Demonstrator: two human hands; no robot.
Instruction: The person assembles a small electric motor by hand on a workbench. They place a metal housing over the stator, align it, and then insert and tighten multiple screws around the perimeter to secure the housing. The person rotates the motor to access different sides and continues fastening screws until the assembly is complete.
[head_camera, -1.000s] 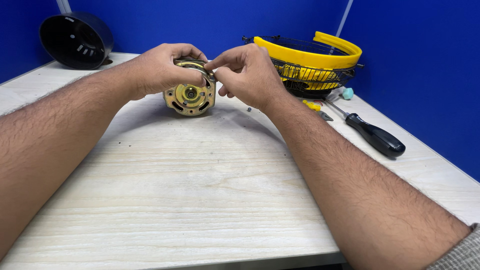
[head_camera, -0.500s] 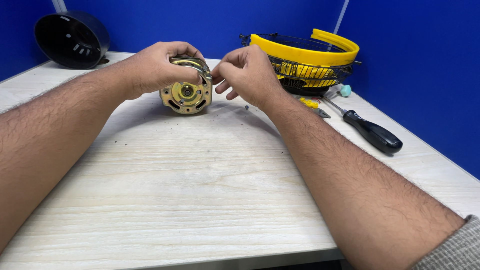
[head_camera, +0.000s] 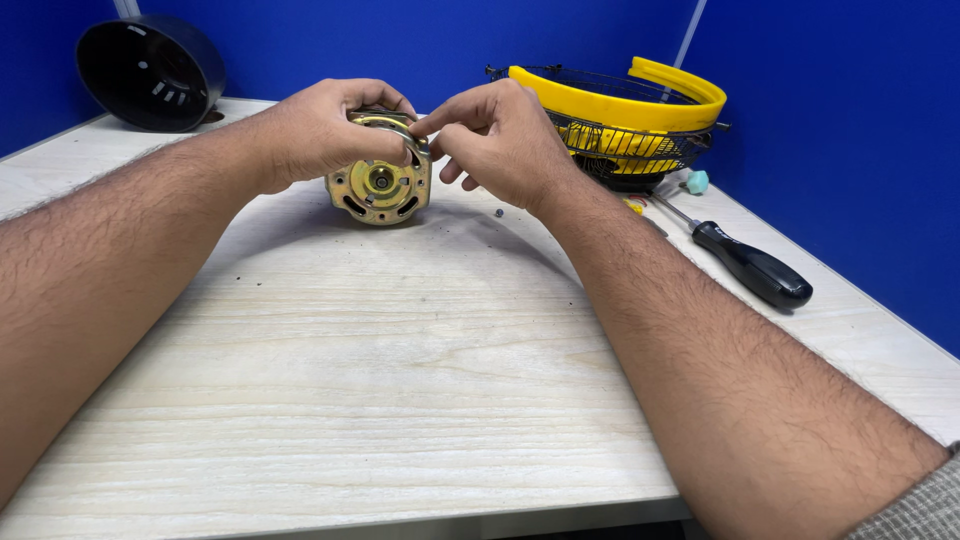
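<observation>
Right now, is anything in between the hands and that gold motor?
No. The left hand grips the motor from its left side and top, and the right hand pinches at its upper right edge. Nothing visible lies between them.

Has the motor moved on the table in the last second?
Cannot tell. The motor sits at much the same spot relative to the black housing and screwdriver; the small shifts seem to come from the head camera.
</observation>
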